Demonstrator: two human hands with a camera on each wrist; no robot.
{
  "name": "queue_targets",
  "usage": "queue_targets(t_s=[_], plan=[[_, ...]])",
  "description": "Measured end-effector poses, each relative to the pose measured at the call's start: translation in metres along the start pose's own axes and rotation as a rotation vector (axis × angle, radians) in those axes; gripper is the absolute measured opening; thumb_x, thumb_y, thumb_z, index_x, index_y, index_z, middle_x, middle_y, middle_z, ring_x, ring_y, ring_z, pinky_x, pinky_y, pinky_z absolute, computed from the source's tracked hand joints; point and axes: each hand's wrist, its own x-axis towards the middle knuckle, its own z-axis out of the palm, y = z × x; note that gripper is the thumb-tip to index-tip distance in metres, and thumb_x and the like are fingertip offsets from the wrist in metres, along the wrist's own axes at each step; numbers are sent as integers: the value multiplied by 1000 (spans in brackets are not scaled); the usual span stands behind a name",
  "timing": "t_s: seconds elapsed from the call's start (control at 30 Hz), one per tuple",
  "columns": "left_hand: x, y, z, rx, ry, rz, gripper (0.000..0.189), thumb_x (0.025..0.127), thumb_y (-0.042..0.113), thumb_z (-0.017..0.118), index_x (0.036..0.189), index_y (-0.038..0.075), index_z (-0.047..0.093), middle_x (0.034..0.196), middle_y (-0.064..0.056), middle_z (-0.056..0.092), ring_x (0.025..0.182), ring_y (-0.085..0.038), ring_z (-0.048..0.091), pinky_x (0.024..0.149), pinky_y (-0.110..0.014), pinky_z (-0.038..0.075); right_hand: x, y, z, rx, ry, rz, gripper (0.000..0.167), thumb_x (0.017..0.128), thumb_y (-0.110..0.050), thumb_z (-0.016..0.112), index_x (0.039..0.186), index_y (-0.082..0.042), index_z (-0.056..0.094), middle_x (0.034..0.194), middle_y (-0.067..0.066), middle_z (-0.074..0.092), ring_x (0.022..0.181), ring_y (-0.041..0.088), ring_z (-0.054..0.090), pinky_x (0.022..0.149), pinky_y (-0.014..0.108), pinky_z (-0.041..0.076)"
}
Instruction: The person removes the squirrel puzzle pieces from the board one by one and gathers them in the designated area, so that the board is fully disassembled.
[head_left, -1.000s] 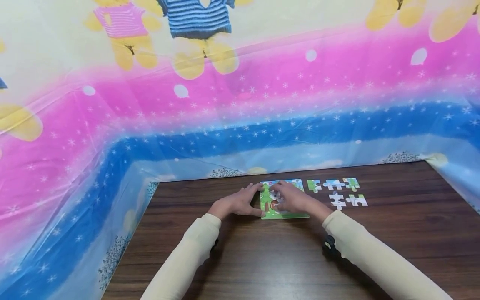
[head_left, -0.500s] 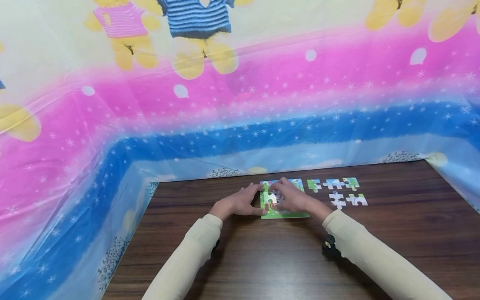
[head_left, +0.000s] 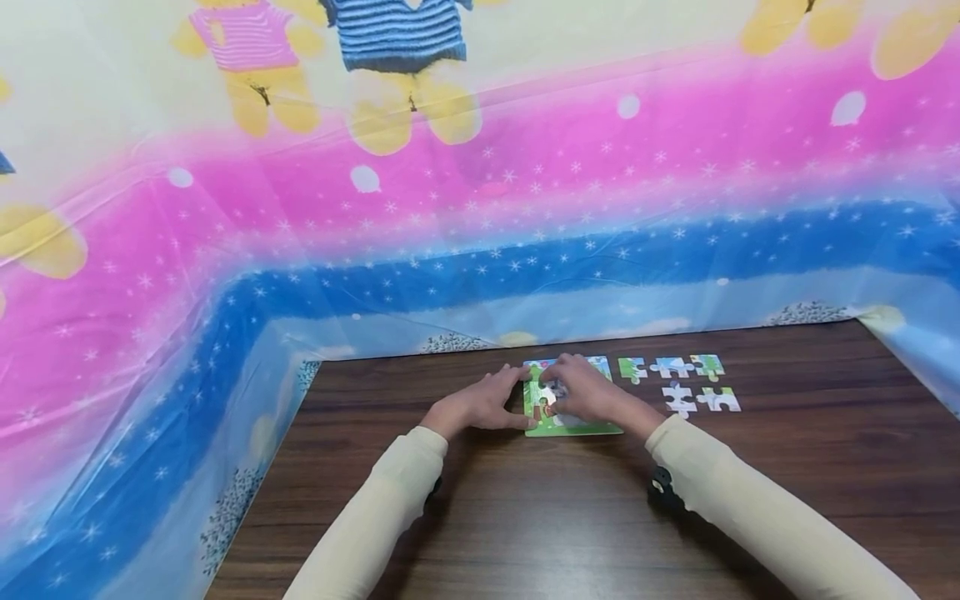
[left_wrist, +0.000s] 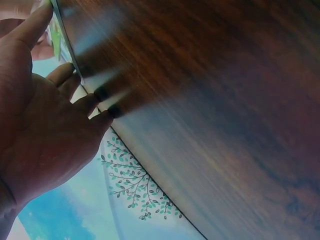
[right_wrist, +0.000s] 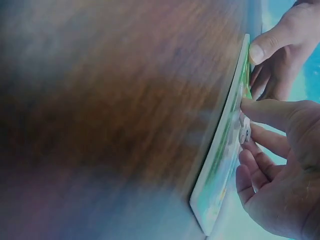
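A square picture jigsaw puzzle (head_left: 573,431) with a green and blue border lies flat near the table's far side. My left hand (head_left: 480,402) holds its left edge, the thumb at the near corner and the fingers towards the far one. Over the middle, my right hand (head_left: 588,393) pinches a puzzle piece (right_wrist: 244,131) between thumb and fingers; the hand hides most of it in the head view. A pale gap shows in the picture beside the right fingertips. In the left wrist view, the left hand (left_wrist: 45,125) reaches along the thin board edge.
Several loose puzzle pieces lie right of the board, among them a green one (head_left: 632,369), a joined-looking pale one (head_left: 672,367) and a white one (head_left: 678,398). A dark wooden table (head_left: 517,517) bears everything. Behind it hangs a printed cloth (head_left: 480,217).
The right hand's fingers have drawn a piece away from the picture's left part, and a pale gap has appeared there. The left hand stays at the board's edge.
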Motion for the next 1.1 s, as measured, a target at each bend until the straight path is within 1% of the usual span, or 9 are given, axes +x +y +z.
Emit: queue_targets(t_s=[0.13, 0.23, 0.33, 0.43, 0.57, 0.67, 0.77, 0.93, 1.1], plan=[[1, 0, 1, 5, 1, -10, 94, 100, 53, 70, 171, 19, 19, 179, -10, 15, 168, -31, 5, 135, -55, 13, 2, -4, -2, -60, -4, -4, 45, 90, -13, 85, 133, -7, 73, 129, 14, 67, 117, 31, 58, 93, 48, 55], [1, -1, 1, 2, 0, -1, 94, 100, 52, 70, 171, 18, 19, 179, -9, 16, 168, -29, 4, 136, -54, 12, 2, -5, -3, -90, -12, -9, 45, 90, -9, 82, 134, -7, 73, 126, 13, 66, 113, 28, 57, 90, 45, 54], [1, -1, 1, 1, -5, 5, 94, 100, 52, 70, 171, 18, 19, 179, -9, 16, 168, -29, 4, 136, -54, 12, 3, -1, -4, -95, -20, -28, 46, 91, -12, 83, 135, -8, 73, 123, 11, 65, 110, 25, 55, 88, 41, 53], [1, -1, 0, 1, -9, 8, 94, 100, 51, 70, 171, 18, 19, 179, -8, 17, 168, -30, 3, 136, -55, 11, 3, 3, -4, -70, -29, -48, 46, 94, -16, 81, 138, -8, 71, 121, 11, 63, 107, 24, 54, 87, 40, 53], [2, -2, 0, 6, -11, 2, 94, 100, 51, 70, 172, 19, 17, 180, -7, 16, 168, -29, 3, 136, -55, 11, 4, 9, -3, 16, -26, -47, 51, 95, -14, 80, 142, -7, 65, 122, 11, 63, 108, 24, 61, 89, 41, 58], [2, -2, 0, 11, -6, 0, 96, 100, 52, 70, 172, 18, 17, 179, -8, 16, 168, -29, 4, 136, -54, 11, 3, 12, -3, 75, -12, -28, 49, 94, -14, 81, 139, -7, 63, 122, 11, 65, 108, 24, 66, 90, 42, 60], [3, -3, 0, 13, -2, 4, 96, 99, 52, 71, 172, 17, 18, 179, -9, 18, 168, -30, 5, 136, -54, 12, 1, 12, -3, 115, -5, -1, 43, 93, -13, 82, 132, -7, 66, 120, 10, 68, 107, 24, 68, 90, 43, 61], [4, -4, 1, 14, -4, 10, 96, 99, 52, 70, 171, 17, 18, 179, -9, 19, 168, -30, 5, 136, -53, 11, 0, 13, -5, 154, -29, 30, 42, 92, -10, 81, 133, -7, 70, 122, 10, 73, 110, 26, 71, 93, 44, 62], [4, -3, 1, 15, -6, 10, 93, 100, 50, 70, 171, 16, 19, 179, -8, 18, 168, -30, 4, 136, -53, 10, 3, 15, -6, 121, -71, -7, 43, 94, -9, 79, 135, -5, 70, 126, 14, 72, 115, 30, 71, 95, 45, 62]])
